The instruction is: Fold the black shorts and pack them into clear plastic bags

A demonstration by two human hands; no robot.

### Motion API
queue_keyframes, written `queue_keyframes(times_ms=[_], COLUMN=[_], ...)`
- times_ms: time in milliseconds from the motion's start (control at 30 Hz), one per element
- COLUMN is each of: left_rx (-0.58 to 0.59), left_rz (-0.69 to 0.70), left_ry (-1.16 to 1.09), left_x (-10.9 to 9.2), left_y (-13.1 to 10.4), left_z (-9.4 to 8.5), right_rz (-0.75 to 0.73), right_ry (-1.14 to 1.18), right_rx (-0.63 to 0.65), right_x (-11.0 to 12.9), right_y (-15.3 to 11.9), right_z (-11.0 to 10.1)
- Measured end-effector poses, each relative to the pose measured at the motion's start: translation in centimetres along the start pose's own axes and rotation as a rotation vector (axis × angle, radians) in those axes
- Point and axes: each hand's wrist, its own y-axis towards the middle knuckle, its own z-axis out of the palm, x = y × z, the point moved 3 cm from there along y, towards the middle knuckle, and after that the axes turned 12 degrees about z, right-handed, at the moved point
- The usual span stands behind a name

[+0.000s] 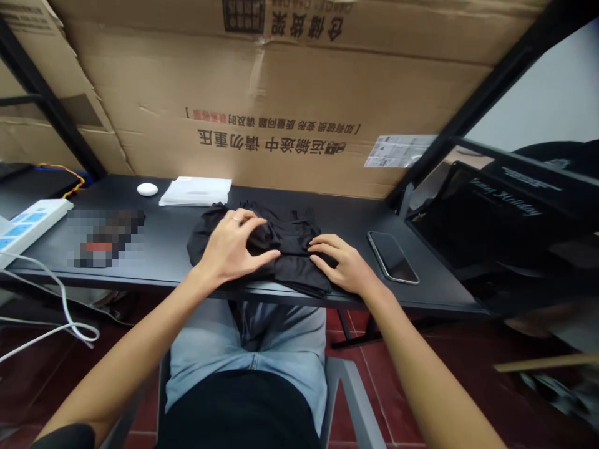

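A bundle of black cloth, loosely folded and creased, lies at the front of the dark desk. My left hand, with a ring on one finger, rests on its left part; thumb and fingers are spread apart. On the right part of the cloth lies my right hand, its fingers stretched out over the fabric and slightly bent. The two hands are a short way apart, with a strip of cloth showing between them. What kind of garment or bag the cloth is, I cannot make out.
A phone lies right of the cloth. Behind it are a stack of white sheets and a white oval case. A white power strip with cables sits at left. Cardboard walls the back; a black bag stands right.
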Motion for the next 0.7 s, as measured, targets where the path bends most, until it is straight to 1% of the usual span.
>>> queue_keyframes(times_ms=[67,100,167,233,300,400,467,533,600,700], left_rx=[0.075,0.117,0.179,0.193,0.161,0.082,0.024,-0.017,-0.003,0.084], left_rz=[0.009,0.006,-0.007,-0.031,-0.071,-0.150,-0.224,-0.310,-0.368,-0.342], left_ry=[0.073,0.112,0.161,0.160,0.131,0.123,0.155,0.194,0.211,0.166], left_x=[-1.5,-1.8,-1.9,-1.3,-0.1,2.1,4.0,6.0,7.9,9.9], left_y=[1.0,1.4,2.0,2.4,2.5,2.1,1.2,-0.4,-2.4,-4.6], left_z=[1.0,1.5,2.2,2.4,1.7,-0.4,-2.1,-3.4,-4.1,-4.0], right_rz=[-0.004,-0.005,-0.006,-0.006,-0.006,-0.004,0.000,0.004,0.007,0.021], right_ry=[-0.010,-0.015,-0.023,-0.032,-0.038,-0.044,-0.039,-0.026,-0.012,0.004], right_rx=[0.003,0.006,0.011,0.014,0.012,0.008,0.006,0.003,-0.001,0.001], right_x=[0.0,0.1,0.1,0.1,0.2,0.3,0.3,0.3,0.2,0.0], right_y=[0.0,0.0,0.0,0.0,-0.1,0.0,0.0,0.1,0.1,0.1], right_z=[0.0,0.0,0.0,-0.1,-0.1,-0.1,-0.1,0.0,0.0,-0.1])
